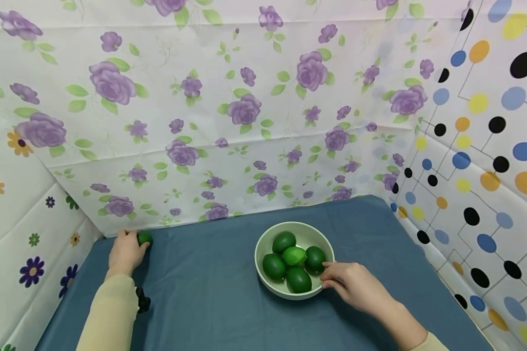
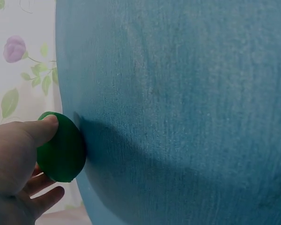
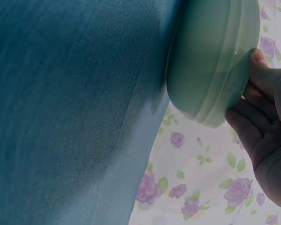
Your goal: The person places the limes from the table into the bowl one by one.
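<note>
At the table's far left corner my left hand (image 1: 126, 251) holds a dark green egg-shaped fruit (image 1: 144, 238). The left wrist view shows the thumb across the upper part of this fruit (image 2: 64, 152), with other fingers behind it; it sits at the cloth. My right hand (image 1: 361, 286) grips the right side of a pale green bowl (image 1: 264, 282) at its rim. Inside the bowl lie several dark green fruits (image 1: 284, 242) around a lighter green lime (image 1: 294, 256) with a pointed tip. From the right wrist, only the outside of the bowl (image 3: 203, 61) shows, with fingertips at its rim.
A blue cloth (image 1: 202, 287) covers the table. Behind it hangs a white sheet (image 1: 228, 63) with purple roses. A dotted sheet (image 1: 474, 161) borders the right side, and a flowered sheet (image 1: 35, 219) the left. A black device (image 1: 142, 300) sits at the left wrist.
</note>
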`<state>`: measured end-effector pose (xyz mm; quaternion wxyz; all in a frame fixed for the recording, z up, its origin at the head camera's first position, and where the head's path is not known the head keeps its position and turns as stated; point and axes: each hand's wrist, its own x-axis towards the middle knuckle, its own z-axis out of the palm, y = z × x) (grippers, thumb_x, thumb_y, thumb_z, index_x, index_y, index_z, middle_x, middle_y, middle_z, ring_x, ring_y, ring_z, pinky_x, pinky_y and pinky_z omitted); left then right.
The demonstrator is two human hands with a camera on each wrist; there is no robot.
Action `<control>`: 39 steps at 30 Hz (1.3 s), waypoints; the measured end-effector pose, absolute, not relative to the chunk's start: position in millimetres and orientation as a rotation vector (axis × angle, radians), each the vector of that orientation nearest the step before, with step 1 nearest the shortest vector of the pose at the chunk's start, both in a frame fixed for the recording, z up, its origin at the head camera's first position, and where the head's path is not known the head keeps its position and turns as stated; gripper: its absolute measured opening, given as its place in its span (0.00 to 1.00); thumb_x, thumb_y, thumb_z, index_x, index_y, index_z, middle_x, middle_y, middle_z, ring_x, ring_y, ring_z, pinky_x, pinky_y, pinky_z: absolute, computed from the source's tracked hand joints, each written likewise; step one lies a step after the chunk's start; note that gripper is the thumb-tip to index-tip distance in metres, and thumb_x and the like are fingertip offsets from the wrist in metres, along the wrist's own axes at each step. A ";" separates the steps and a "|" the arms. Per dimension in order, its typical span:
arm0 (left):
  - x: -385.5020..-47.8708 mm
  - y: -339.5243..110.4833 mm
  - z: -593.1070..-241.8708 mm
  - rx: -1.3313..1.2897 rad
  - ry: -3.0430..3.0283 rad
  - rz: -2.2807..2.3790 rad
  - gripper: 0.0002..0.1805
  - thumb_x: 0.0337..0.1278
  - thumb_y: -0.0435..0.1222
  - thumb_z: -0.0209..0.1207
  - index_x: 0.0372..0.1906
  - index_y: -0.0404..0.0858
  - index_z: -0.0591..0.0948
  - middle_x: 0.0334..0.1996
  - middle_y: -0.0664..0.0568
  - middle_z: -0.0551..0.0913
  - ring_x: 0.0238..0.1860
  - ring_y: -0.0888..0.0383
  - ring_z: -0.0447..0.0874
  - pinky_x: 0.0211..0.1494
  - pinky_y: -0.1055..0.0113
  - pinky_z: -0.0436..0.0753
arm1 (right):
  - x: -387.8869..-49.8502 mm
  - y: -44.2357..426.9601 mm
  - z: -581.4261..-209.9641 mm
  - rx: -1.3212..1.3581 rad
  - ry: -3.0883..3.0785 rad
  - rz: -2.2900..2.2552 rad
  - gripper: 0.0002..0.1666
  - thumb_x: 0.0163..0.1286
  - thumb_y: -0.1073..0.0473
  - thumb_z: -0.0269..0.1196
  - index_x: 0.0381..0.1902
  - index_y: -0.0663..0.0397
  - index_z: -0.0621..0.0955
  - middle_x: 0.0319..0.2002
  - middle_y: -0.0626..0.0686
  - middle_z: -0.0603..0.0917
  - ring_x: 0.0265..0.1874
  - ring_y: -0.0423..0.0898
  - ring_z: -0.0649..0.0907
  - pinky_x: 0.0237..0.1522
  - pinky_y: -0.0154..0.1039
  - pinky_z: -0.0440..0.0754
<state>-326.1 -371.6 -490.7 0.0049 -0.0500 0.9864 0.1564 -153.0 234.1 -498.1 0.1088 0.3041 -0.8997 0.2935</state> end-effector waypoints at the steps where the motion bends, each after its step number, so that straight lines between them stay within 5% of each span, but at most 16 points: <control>1: -325.1 -372.3 -491.5 -0.155 3.089 0.487 0.35 0.77 0.36 0.63 0.76 0.20 0.64 0.67 0.16 0.58 0.64 0.18 0.67 0.59 0.27 0.75 | -153.0 234.2 -498.3 0.896 -2.646 0.861 0.08 0.68 0.63 0.75 0.43 0.45 0.92 0.42 0.40 0.92 0.58 0.53 0.89 0.50 0.44 0.91; 11: -314.9 -374.1 -495.6 -0.089 3.110 0.574 0.35 0.74 0.34 0.65 0.75 0.20 0.64 0.65 0.18 0.67 0.63 0.21 0.70 0.59 0.27 0.75 | -153.3 233.6 -497.6 0.891 -2.642 0.826 0.08 0.68 0.63 0.76 0.43 0.46 0.93 0.42 0.39 0.92 0.57 0.53 0.89 0.51 0.45 0.90; 26: -295.6 -357.1 -496.4 0.085 3.153 0.683 0.36 0.78 0.37 0.63 0.77 0.21 0.64 0.69 0.17 0.64 0.64 0.21 0.69 0.60 0.26 0.74 | -152.5 232.6 -497.7 0.876 -2.651 0.844 0.08 0.68 0.63 0.76 0.43 0.46 0.93 0.43 0.41 0.92 0.56 0.52 0.89 0.48 0.45 0.91; 39: -254.5 -239.9 -460.1 0.671 3.198 0.986 0.34 0.70 0.35 0.71 0.77 0.34 0.73 0.69 0.35 0.75 0.64 0.36 0.79 0.61 0.37 0.81 | -153.5 232.6 -499.7 0.889 -2.619 0.847 0.09 0.67 0.62 0.76 0.42 0.43 0.92 0.42 0.38 0.92 0.56 0.52 0.90 0.48 0.45 0.91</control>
